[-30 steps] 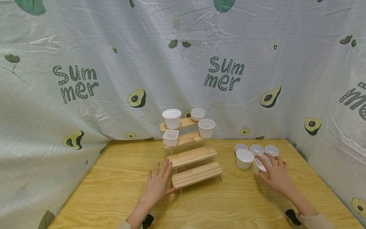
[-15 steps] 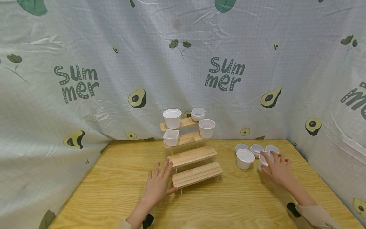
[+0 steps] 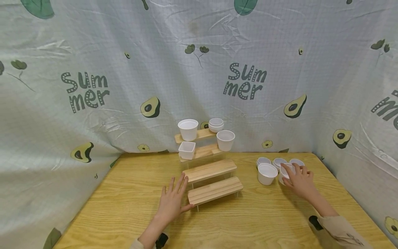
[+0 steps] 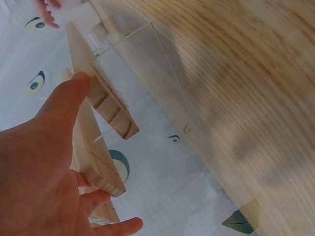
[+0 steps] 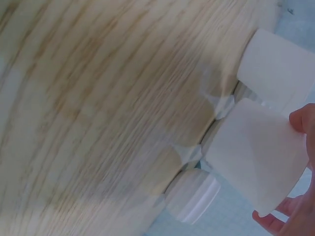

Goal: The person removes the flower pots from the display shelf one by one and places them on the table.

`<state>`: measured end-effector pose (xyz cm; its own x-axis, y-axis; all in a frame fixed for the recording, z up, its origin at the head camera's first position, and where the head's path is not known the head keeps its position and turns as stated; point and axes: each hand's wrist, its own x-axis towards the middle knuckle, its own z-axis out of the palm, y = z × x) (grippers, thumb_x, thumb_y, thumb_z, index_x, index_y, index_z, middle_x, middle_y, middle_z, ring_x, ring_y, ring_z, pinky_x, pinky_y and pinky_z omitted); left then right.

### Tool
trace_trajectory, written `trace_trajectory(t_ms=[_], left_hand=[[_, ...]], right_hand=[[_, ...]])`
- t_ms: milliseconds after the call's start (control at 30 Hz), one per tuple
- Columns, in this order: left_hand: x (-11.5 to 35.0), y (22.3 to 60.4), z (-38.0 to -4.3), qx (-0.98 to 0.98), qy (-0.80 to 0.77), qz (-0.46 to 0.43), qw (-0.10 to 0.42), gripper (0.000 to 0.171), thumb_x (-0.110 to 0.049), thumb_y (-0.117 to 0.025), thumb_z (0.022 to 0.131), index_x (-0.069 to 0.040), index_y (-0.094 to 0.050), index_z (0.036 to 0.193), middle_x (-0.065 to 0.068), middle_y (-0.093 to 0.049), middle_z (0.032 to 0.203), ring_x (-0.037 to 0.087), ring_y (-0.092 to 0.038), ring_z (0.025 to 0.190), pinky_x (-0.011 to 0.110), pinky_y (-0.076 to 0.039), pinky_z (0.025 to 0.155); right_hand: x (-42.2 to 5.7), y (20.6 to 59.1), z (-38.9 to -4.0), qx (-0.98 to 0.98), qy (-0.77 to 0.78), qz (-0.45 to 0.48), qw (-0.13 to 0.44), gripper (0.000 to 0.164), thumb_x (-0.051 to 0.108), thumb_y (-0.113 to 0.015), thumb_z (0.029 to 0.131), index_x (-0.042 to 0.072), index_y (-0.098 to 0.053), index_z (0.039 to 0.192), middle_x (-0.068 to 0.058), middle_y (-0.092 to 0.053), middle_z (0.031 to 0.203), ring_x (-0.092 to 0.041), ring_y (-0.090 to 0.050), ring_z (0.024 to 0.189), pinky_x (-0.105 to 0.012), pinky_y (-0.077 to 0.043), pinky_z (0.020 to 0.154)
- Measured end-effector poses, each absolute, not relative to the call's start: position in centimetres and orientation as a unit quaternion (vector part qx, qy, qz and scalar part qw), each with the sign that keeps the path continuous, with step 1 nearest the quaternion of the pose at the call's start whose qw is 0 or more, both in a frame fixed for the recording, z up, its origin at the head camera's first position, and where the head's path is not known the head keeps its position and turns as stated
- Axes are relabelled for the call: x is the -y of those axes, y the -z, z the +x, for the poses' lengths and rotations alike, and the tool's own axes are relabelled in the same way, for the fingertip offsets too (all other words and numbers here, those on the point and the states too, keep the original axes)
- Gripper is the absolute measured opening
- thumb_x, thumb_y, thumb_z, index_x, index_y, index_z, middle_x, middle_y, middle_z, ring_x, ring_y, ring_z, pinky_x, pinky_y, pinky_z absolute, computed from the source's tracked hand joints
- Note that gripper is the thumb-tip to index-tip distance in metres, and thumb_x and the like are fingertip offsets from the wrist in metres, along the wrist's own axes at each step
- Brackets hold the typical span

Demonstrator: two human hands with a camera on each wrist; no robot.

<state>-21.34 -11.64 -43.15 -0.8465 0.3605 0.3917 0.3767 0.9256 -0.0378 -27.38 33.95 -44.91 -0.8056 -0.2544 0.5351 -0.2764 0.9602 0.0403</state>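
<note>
Cup (image 5: 256,152) at right, pinched by right hand (image 3: 301,182); wooden stand (image 3: 214,191), left of it — touched by widely spread left hand (image 3: 170,204).

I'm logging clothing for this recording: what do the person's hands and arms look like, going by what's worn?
The left hand and right hand are bare, without gloves. The right sleeve is beige; only a beige edge of the left sleeve shows. A black object appears near the left sleeve, another near the right; what they are is unclear.
</note>
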Motion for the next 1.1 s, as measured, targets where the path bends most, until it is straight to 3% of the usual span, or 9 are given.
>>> trace_trajectory(t_ms=[333, 867, 1100], left_hand=[[11.6, 43.13, -21.29, 0.965, 0.018, -0.185, 0.187, 0.092, -0.062, -0.059, 0.069, -0.01, -0.03, 0.139, 0.007, -0.027, 0.146, 0.039, -0.036, 0.125, 0.059, -0.04, 0.086], [11.56, 43.01, -21.19, 0.966, 0.017, -0.182, 0.182, 0.092, -0.061, -0.06, 0.069, -0.01, -0.03, 0.139, 0.007, -0.026, 0.146, 0.04, -0.036, 0.125, 0.059, -0.041, 0.086], [11.57, 42.89, -21.2, 0.964, 0.015, -0.186, 0.188, 0.091, -0.06, -0.061, 0.069, -0.009, -0.031, 0.138, 0.008, -0.027, 0.145, 0.04, -0.038, 0.123, 0.058, -0.042, 0.085]], right_hand=[[-34.11, 45.12, -27.86, 0.959, -0.015, 0.141, 0.244, 0.049, 0.023, -0.063, 0.08, 0.016, -0.04, 0.123, -0.028, -0.043, 0.114, -0.046, -0.039, 0.096, -0.056, -0.031, 0.065], [-34.48, 45.34, -28.27, 0.957, -0.009, 0.167, 0.238, 0.047, 0.024, -0.064, 0.08, 0.017, -0.043, 0.121, -0.027, -0.046, 0.113, -0.043, -0.041, 0.092, -0.053, -0.032, 0.062], [-34.5, 44.78, -28.3, 0.969, -0.014, 0.162, 0.186, 0.056, 0.025, -0.067, 0.077, 0.017, -0.038, 0.125, -0.028, -0.042, 0.119, -0.044, -0.038, 0.096, -0.055, -0.031, 0.064]])
